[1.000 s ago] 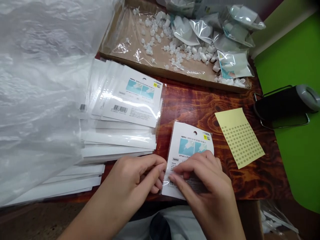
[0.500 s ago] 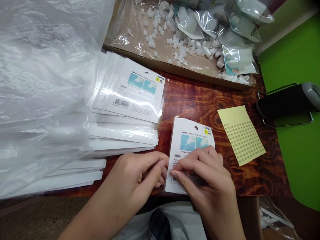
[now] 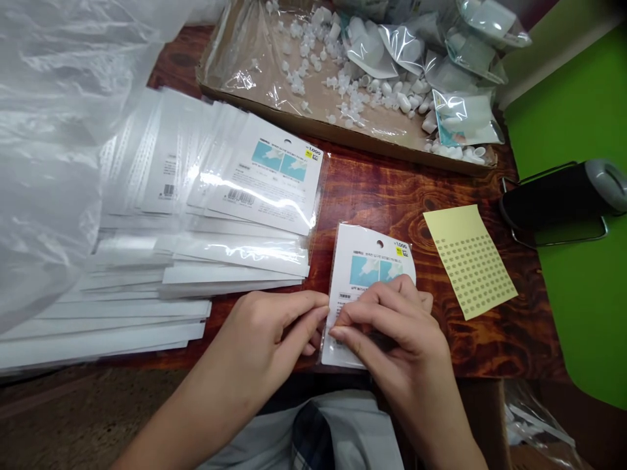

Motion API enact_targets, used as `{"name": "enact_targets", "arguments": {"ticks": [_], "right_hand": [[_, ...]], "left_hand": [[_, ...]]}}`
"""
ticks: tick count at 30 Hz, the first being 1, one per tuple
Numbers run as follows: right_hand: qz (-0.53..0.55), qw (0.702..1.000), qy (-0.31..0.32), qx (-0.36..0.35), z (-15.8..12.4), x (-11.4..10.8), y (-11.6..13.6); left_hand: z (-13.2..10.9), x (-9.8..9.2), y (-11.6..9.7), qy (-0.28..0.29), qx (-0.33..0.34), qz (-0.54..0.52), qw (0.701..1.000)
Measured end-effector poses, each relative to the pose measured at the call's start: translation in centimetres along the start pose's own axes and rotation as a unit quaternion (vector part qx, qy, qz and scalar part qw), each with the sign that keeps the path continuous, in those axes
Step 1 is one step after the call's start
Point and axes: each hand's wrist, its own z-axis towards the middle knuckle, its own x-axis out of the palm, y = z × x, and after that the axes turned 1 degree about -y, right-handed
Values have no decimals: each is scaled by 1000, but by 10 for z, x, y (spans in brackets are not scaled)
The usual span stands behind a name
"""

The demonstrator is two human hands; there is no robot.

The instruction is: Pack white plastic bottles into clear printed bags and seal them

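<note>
A white printed card in a clear plastic packet lies on the wooden table in front of me, its hang hole and blue pictures facing up. My left hand is closed, thumb and forefinger pinched at the packet's left edge. Bent over the lower half of the card, my right hand pinches near that same edge and covers much of the print. Whatever sits between the fingertips is too small to make out. To the right lies a yellow sheet with rows of small dark marks.
Fanned packets with the same cards are piled on the left. A large translucent plastic bag overhangs them. At the back stands a shallow cardboard box holding small white plastic parts and filled packets. A black cylindrical device with a wire stand is far right.
The large translucent bag has shifted left, uncovering more of the piled packets. Both hands keep nearly the same pose at the packet's edge, and the view has shifted slightly.
</note>
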Motion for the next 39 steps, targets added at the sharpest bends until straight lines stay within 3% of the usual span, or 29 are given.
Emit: {"name": "enact_targets", "arguments": {"ticks": [10,16,23,27,31,33,37,39], "right_hand": [[-24,998,-36,39,2,7,8],[-39,993,-77,83,1,11,11],[-45,995,-80,41,-2,11,7],[-51,995,-86,16,-1,14,6],[-58,993,-99,2,-3,13,8],[-45,990,-135,3,-10,6,7],[-32,957,-280,68,-35,-10,-11],[-40,954,-278,106,-47,-12,-26]], "left_hand": [[-5,-2,-5,28,-8,38,999],[-5,-4,-7,34,-36,5,999],[-2,-3,-9,-5,-77,1,997],[1,-2,-7,8,-109,-36,993],[1,0,-6,-8,-85,-13,996],[-1,2,-6,-41,-67,16,997],[-5,6,-6,-78,-57,34,995],[-6,7,-7,-88,-64,34,994]]}}
